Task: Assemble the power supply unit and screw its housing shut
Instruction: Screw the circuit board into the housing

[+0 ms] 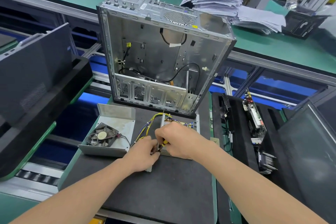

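Note:
The power supply's open base (196, 123) lies on the black mat, with its circuit board mostly hidden under my right hand. A bundle of yellow, black and blue wires (149, 126) arcs out of it to the left. My right hand (179, 140) grips a yellow-handled screwdriver (165, 142) at the unit's near left corner. My left hand (145, 152) pinches something small beside the tool's tip; a white connector (148, 169) pokes out under it. The grey housing cover (116, 125) with a dusty black fan (101, 135) lies open to the left.
An empty silver computer case (163, 54) stands upright behind the unit. A black foam tray (241, 132) with circuit cards sits right. Dark case panels (34, 71) lean at left and at far right. Paper stacks (227, 5) lie on the green bench, where a person sits behind.

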The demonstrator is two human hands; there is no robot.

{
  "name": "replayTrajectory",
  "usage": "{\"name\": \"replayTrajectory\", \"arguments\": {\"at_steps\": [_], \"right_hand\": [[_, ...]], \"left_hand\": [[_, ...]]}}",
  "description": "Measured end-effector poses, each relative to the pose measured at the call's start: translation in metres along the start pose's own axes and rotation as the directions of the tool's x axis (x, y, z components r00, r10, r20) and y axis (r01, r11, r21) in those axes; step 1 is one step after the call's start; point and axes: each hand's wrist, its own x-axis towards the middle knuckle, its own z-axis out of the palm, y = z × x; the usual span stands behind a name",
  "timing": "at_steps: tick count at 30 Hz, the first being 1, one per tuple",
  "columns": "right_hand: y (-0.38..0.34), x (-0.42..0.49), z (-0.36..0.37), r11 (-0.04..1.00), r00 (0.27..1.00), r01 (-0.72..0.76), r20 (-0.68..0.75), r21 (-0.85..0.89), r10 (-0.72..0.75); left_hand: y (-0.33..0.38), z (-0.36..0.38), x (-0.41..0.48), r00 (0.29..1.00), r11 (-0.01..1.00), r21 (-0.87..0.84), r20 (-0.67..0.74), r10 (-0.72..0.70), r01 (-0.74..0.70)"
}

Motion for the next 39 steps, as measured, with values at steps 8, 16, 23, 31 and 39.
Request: {"name": "replayTrajectory", "arguments": {"at_steps": [8,16,23,31,39], "right_hand": [[-0.003,0.002,0.003,0.999,1.0,0.017,0.0,-0.037,-0.017],[-0.017,0.005,0.018,0.995,0.997,-0.015,-0.072,-0.099,0.008],[-0.001,0.0,0.003,0.981,0.982,-0.093,-0.148,0.171,0.119],[0.008,-0.001,-0.002,0.964,0.979,-0.136,-0.121,0.23,0.166],[0.011,0.002,-0.004,0.949,0.977,-0.155,-0.102,0.273,0.188]], "left_hand": [[0.002,0.003,0.0,1.0,0.999,0.039,-0.002,-0.026,0.026],[0.005,0.007,0.004,0.998,0.998,0.043,-0.039,-0.045,0.046],[0.001,0.003,0.005,1.0,0.998,0.054,0.002,-0.025,0.025],[-0.004,0.005,0.005,1.0,0.998,0.062,-0.009,-0.003,0.003],[-0.005,0.006,0.005,1.0,0.998,0.064,-0.013,-0.007,0.008]]}}
